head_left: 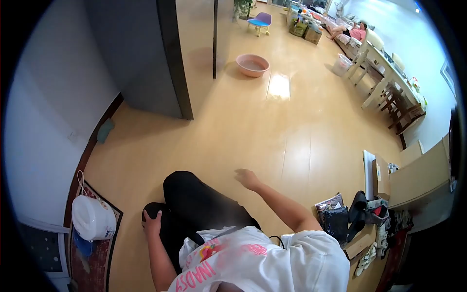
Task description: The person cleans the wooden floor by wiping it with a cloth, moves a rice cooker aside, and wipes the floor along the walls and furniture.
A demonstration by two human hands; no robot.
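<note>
My left hand (152, 223) rests on my bent knee in black trousers (197, 197), fingers apart and holding nothing. Out in front, my right hand (247, 179) is held over the wooden floor (224, 141). Its fingers look stretched out, slightly blurred, with nothing in them. Farther ahead on the floor stands a pink basin (253, 66), apart from both hands. Nearest my left side is a white lidded bucket (93, 218) with a looped handle, on a red mat (101, 265).
A dark grey door (141, 58) stands at the left. Shoes (357, 214), dark packages (335, 219) and a cardboard box (381, 177) lie to the right. Farther off are a purple-blue chair (260, 22), a white table (389, 63), stools (406, 109) and a reclining person (357, 33).
</note>
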